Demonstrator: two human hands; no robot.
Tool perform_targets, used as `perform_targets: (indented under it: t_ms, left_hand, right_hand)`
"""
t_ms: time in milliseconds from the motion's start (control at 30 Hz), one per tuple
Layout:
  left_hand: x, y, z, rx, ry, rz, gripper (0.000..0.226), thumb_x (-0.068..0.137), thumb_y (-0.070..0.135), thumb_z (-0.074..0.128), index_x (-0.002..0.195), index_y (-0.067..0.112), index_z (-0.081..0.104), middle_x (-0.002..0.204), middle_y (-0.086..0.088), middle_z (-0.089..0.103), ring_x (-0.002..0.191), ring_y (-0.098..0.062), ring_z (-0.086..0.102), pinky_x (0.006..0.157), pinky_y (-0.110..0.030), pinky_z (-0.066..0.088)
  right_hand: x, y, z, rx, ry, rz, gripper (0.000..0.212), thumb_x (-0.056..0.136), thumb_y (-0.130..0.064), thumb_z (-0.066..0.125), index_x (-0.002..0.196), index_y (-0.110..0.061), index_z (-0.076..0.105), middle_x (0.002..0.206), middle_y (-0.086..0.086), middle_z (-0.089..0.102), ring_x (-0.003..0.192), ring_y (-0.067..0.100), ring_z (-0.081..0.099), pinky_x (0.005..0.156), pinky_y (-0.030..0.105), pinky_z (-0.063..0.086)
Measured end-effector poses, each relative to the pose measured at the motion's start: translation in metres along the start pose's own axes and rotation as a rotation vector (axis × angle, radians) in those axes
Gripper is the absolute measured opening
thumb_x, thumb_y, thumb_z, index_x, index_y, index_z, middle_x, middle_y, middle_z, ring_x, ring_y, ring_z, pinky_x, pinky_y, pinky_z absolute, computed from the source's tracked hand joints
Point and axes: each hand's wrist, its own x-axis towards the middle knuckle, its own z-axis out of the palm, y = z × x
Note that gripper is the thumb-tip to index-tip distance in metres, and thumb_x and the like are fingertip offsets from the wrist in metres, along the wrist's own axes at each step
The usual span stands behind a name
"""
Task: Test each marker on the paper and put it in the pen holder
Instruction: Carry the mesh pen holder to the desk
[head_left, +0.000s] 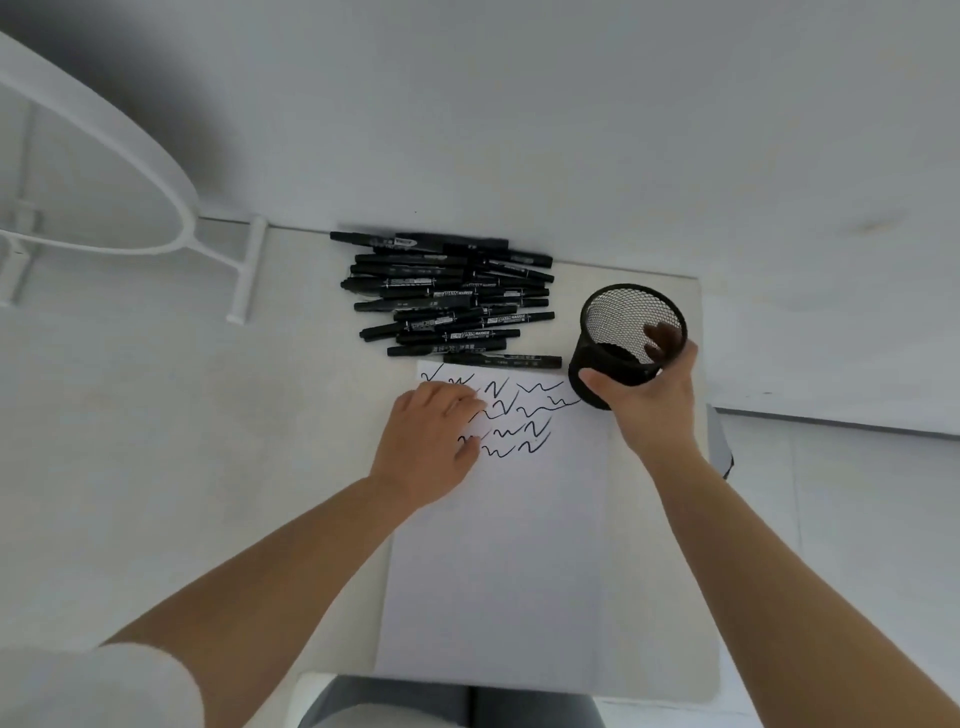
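while the right hand (647, 395) is curling round the tilted black wire-mesh pen holder (626, 340), i am noting the pile of black twin-tip markers (449, 296) lying crosswise just beyond the scribbled white paper sheet (498, 545); the left hand (428, 441), fingers flat on it, is nearer.

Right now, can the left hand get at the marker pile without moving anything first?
Probably yes. The left hand lies flat on the paper, holding nothing, and the marker pile sits just beyond the paper's far edge with nothing between. The right hand holds the pen holder off to the side.
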Motion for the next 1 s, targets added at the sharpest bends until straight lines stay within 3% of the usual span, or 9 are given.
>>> perform_targets:
  t_ms: [133,333,600,867,1000]
  left_hand:
    - [0.008,0.0,0.008,0.009,0.102,0.027,0.034,0.079,0.034,0.055,0.112,0.024,0.059,0.118,0.005,0.058,0.11,-0.021,0.053,0.095,-0.036,0.036]
    - [0.013,-0.008,0.02,0.029,0.123,0.11,0.043,0.084,0.04,0.048,0.124,0.026,0.055,0.13,0.004,0.054,0.12,-0.021,0.048,0.105,-0.039,0.033]
    - [0.014,-0.011,0.03,0.038,0.245,0.133,0.044,0.083,0.041,0.047,0.124,0.027,0.054,0.13,0.005,0.053,0.119,-0.019,0.046,0.106,-0.034,0.026]
    - [0.015,-0.017,0.039,0.057,0.314,0.15,0.053,0.083,0.051,0.031,0.13,0.033,0.046,0.136,0.012,0.044,0.126,-0.013,0.032,0.107,-0.027,0.013]
    - [0.017,-0.02,0.044,0.074,0.365,0.178,0.05,0.084,0.052,0.036,0.131,0.036,0.043,0.139,0.015,0.04,0.127,-0.01,0.028,0.105,-0.025,0.009]
  right_hand:
    - [0.023,0.003,0.017,0.033,0.073,-0.037,0.083,0.058,-0.031,0.083,0.126,-0.025,0.035,0.128,-0.011,0.048,0.118,0.005,0.046,0.09,0.019,0.035]
    - [0.042,0.013,0.033,0.096,0.106,-0.054,0.088,0.053,-0.043,0.078,0.127,-0.026,0.034,0.125,-0.017,0.048,0.117,0.001,0.047,0.09,0.016,0.035]
    - [0.046,0.035,0.046,0.125,0.201,-0.215,0.084,0.061,-0.04,0.075,0.132,-0.023,0.033,0.132,-0.004,0.045,0.122,0.008,0.043,0.106,0.026,0.034]
    - [0.059,0.05,0.049,0.137,0.249,-0.366,0.081,0.062,-0.049,0.072,0.129,-0.019,0.037,0.125,-0.006,0.051,0.113,0.006,0.048,0.094,0.016,0.035]
    - [0.063,0.051,0.048,0.175,0.252,-0.434,0.072,0.062,-0.044,0.075,0.121,-0.024,0.039,0.107,-0.02,0.054,0.093,-0.015,0.052,0.077,0.001,0.036]
